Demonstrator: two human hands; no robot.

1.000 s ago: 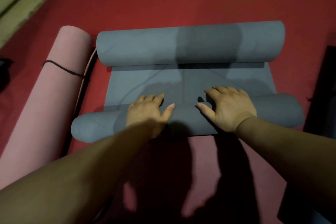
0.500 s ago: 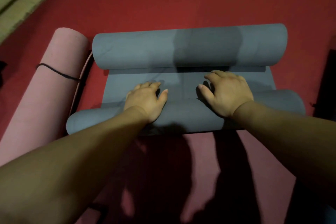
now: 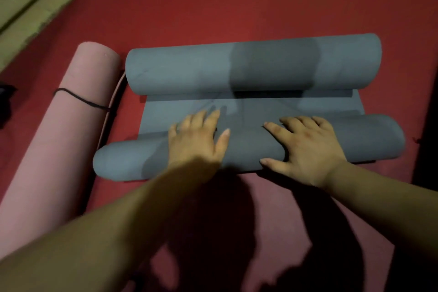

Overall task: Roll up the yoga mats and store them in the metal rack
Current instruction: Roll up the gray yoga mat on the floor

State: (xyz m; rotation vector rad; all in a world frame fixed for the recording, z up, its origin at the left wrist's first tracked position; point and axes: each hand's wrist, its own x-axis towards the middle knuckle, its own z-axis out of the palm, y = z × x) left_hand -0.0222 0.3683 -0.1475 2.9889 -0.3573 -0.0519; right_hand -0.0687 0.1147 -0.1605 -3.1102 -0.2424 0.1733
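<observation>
A grey yoga mat (image 3: 166, 114) lies on the red floor, rolled from both ends. Its far roll (image 3: 189, 69) is thick; its near roll (image 3: 125, 161) is thinner, and a short flat strip separates them. My left hand (image 3: 196, 140) presses flat on top of the near roll, fingers spread and reaching onto the flat strip. My right hand (image 3: 308, 147) lies across the same roll to the right, fingers over its top and thumb on its near side. A rolled pink mat (image 3: 59, 144) tied with a black cord (image 3: 80, 99) lies on the left. No metal rack is in view.
Red floor (image 3: 237, 2) extends beyond the mats. Olive-green mats or steps (image 3: 35, 0) run along the far left corner. A dark object (image 3: 429, 102) borders the right edge, and another dark thing (image 3: 6, 102) sits at the left edge.
Both hands have pushed the near grey roll forward, so the flat strip between the two rolls is shorter. The right thumb now sits on the roll's near side.
</observation>
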